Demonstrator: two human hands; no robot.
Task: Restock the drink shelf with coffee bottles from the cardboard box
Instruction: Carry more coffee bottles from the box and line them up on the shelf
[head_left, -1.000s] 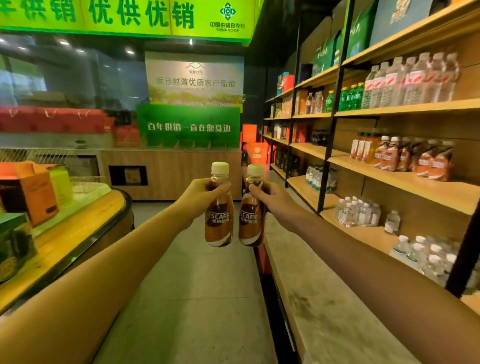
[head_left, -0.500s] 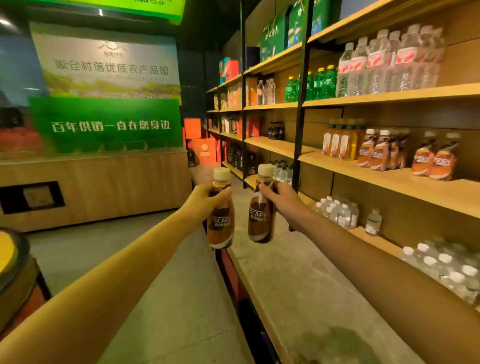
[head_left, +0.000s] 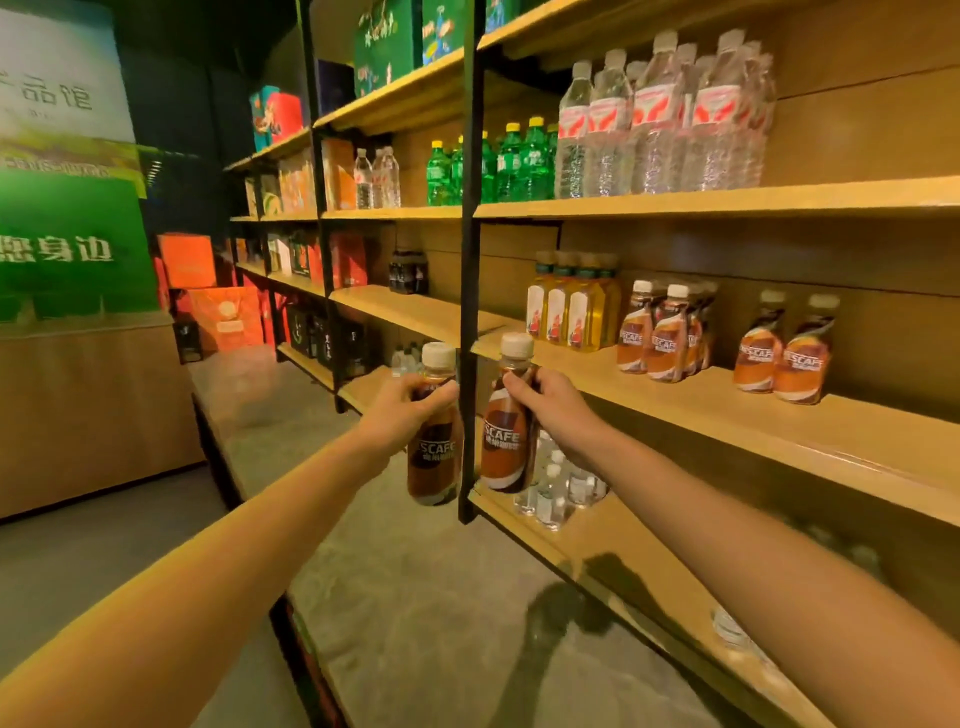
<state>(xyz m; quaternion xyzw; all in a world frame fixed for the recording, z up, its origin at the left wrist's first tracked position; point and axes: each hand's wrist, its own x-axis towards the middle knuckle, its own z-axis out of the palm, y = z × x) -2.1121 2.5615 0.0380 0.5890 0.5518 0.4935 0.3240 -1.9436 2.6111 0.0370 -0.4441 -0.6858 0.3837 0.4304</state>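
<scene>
Gripping two coffee bottles, one in each of the hands, a person stands before a wooden drink shelf (head_left: 727, 410) in a shop aisle. The left hand (head_left: 402, 410) is wrapped around the neck and shoulder of the left coffee bottle (head_left: 434, 457), and the right hand (head_left: 553, 410) is closed the same way on the right coffee bottle (head_left: 506, 441); both bottles are upright, held side by side with a black shelf post (head_left: 467, 260) between them in the view. Each bottle has a cream cap, dark brown contents and a brown-and-white label with white lettering. On the shelf beyond, a cluster of coffee bottles (head_left: 665, 338) shows at least four, those behind hard to count, and a separate pair (head_left: 784, 353) stands well apart to its right, leaving a bare stretch of board between the groups and a wider one along the front edge. Beside the cluster stand about four yellow drink bottles (head_left: 571, 312). One tier up are large water bottles (head_left: 670, 119) and green bottles (head_left: 493, 166), too crowded to count. Small water bottles (head_left: 558, 483) sit on the tier below, just behind the right-hand bottle. A low grey counter (head_left: 426, 597) runs beneath the arms.
</scene>
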